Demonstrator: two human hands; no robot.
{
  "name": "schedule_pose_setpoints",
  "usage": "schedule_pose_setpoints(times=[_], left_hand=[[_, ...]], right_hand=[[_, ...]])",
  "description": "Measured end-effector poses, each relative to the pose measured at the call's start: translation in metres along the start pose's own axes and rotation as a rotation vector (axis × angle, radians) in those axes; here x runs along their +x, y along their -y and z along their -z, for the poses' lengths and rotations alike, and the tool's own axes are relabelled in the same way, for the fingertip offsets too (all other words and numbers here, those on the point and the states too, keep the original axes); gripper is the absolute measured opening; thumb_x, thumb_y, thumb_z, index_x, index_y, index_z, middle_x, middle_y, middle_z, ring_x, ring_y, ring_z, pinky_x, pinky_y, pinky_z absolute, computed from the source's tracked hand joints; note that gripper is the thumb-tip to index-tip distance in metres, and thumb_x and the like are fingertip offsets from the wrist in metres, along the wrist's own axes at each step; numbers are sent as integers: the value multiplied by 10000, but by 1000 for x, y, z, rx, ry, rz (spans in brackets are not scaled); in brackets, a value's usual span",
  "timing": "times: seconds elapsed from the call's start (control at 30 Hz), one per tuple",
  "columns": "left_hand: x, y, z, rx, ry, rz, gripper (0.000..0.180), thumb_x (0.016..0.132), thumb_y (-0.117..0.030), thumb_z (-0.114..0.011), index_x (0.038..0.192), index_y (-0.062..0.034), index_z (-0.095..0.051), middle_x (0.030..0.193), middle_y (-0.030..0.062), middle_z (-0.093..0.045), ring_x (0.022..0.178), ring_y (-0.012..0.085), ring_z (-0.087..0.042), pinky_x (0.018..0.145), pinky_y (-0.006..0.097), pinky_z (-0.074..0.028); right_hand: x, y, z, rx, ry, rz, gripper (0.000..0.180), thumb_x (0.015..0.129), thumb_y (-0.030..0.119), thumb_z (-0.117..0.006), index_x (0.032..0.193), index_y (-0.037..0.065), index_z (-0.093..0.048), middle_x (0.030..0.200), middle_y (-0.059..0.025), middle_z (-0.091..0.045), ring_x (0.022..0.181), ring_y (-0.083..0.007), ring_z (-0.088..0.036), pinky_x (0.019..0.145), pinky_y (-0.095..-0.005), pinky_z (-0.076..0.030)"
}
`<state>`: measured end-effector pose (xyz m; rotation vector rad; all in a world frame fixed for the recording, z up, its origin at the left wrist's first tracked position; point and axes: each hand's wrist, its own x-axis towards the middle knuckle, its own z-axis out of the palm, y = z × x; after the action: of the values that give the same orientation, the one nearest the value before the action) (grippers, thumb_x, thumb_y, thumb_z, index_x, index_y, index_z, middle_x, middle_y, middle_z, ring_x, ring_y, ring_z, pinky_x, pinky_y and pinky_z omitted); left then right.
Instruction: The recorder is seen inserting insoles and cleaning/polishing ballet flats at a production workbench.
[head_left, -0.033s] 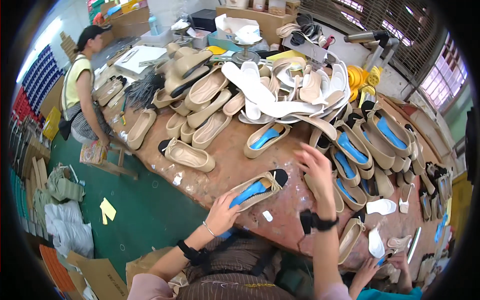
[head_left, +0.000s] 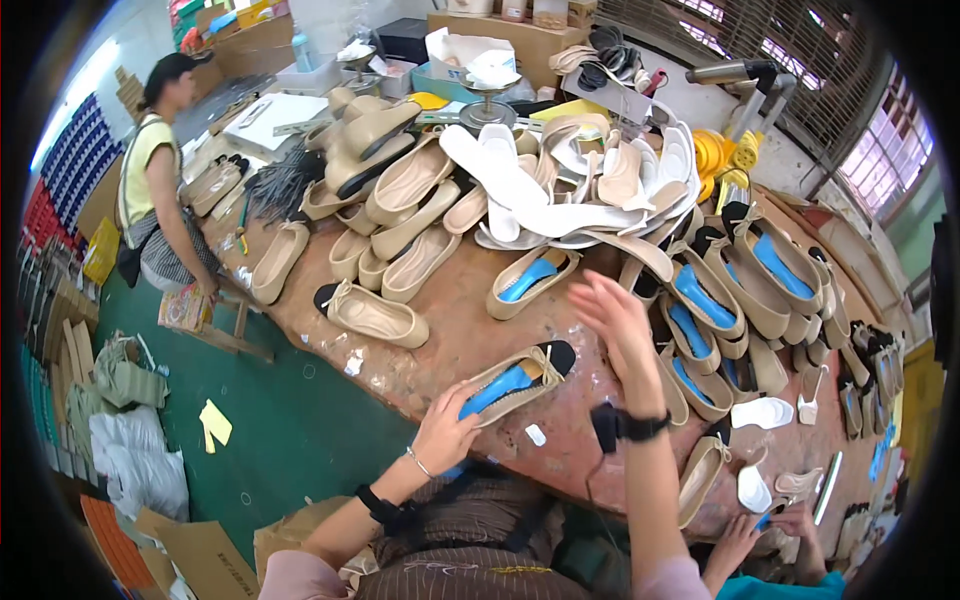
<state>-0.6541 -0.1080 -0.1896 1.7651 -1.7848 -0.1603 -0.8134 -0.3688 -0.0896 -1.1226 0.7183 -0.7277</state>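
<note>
Left hand (head_left: 443, 432) grips the blue-lined beige shoe (head_left: 515, 378) by its heel; right hand (head_left: 618, 320) hovers open just past the toe.

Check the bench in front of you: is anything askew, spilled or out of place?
Nothing looks damaged. The shoe under the left hand lies slanted, its heel over the table edge. Small white scraps lie beside it. The right hand is raised, empty.
</note>
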Motion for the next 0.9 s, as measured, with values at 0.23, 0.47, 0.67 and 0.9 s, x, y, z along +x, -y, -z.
schedule_pose_setpoints(times=[0.23, 0.47, 0.67, 0.9], left_hand=[[12, 16, 13, -84, 73, 27, 203, 727, -114, -800, 879, -40, -689, 1434, 232, -464, 1299, 426, -470, 1048, 465, -441], [14, 27, 21, -124, 116, 35, 219, 752, -157, -797, 928, -57, -712, 1430, 235, -459, 1215, 404, -545, 980, 430, -488], [11, 28, 20, -137, 173, -37, 193, 753, -170, -795, 909, -77, -729, 1394, 193, -494, 1161, 378, -582, 942, 428, -509], [0, 34, 33, -202, 216, 90, 118, 767, -176, -749, 852, -93, -754, 1368, 164, -559, 1127, 366, -615, 947, 413, -505]], right_hand=[[184, -51, -18, 163, -364, -182, 625, 941, 339, -674, 1324, -101, -452, 1261, -262, -583, 1054, -357, -663, 841, -446, -588], [207, -57, -20, 143, -497, -299, 516, 907, 368, -720, 1136, -63, -552, 936, -172, -678, 756, -313, -712, 636, -454, -584], [190, -52, -16, 300, -467, -147, 330, 906, 275, -677, 1020, -19, -581, 851, -121, -616, 725, -270, -656, 682, -429, -596], [3, -20, -37, 717, 73, -189, 507, 624, -13, -480, 1120, -75, -567, 1038, -178, -649, 981, -332, -656, 922, -447, -560]])
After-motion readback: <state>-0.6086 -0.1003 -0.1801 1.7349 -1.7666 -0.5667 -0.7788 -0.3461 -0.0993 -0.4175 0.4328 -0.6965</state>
